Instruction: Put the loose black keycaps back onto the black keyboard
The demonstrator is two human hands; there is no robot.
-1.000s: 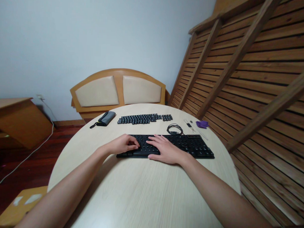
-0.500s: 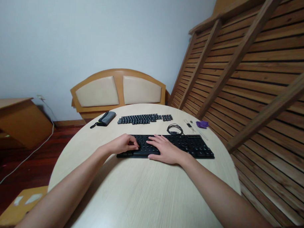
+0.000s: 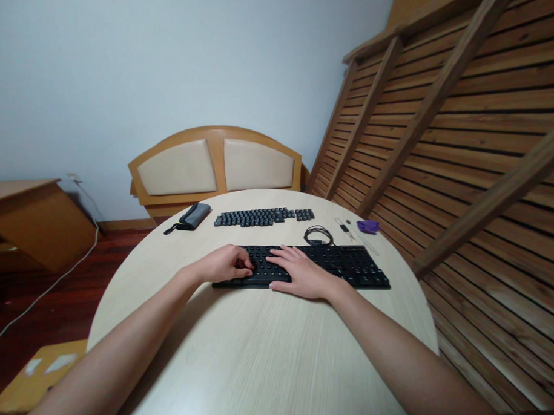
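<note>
A black keyboard [image 3: 364, 272] lies lengthwise across the table, with many key positions showing bare sockets. Over its left part, my left hand [image 3: 225, 264] is closed, thumb and fingertips curled together against the board; whatever they pinch is hidden. My right hand [image 3: 304, 274] rests flat on the middle of the keyboard, its fingers spread and pointing left. Behind the board, loose black keycaps [image 3: 249, 217] stand in rows. The keyboard's coiled black cable [image 3: 319, 235] sits just behind its right half.
The round pale table [image 3: 272, 352] carries a grey and black pouch [image 3: 195, 217] at the back left. A purple cloth [image 3: 368, 226] and a small black-handled wire tool [image 3: 345, 228] are at the back right. A slatted wooden panel [image 3: 442, 153] leans close on the right.
My left hand's thumb and fingers have shifted very slightly on the left part of the keyboard. My right hand and the other things stay where they were.
</note>
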